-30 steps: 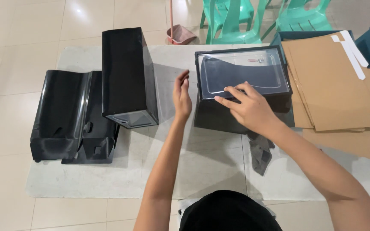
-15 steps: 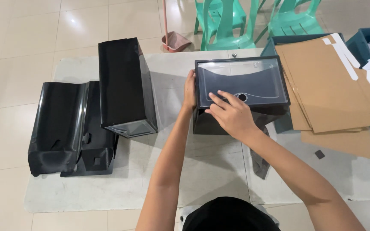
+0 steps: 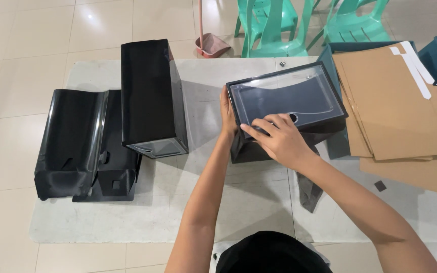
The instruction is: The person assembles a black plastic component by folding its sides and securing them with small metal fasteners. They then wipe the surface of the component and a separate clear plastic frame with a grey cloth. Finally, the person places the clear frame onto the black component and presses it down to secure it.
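two hands [image 3: 227, 115] on box [image 3: 289, 96], lengthwise left-right

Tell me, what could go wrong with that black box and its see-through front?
The clear panel might not sit square in the black box, since only the right hand presses one end. The left hand grips the box's edge, so fingers could get pinched. The box could also tip.

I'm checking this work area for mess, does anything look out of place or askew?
Mostly tidy. The cardboard sheets are loosely fanned rather than squared, with a small dark scrap lying loose beside them. The black box under the left hand and right hand sits slightly skewed on the mat.
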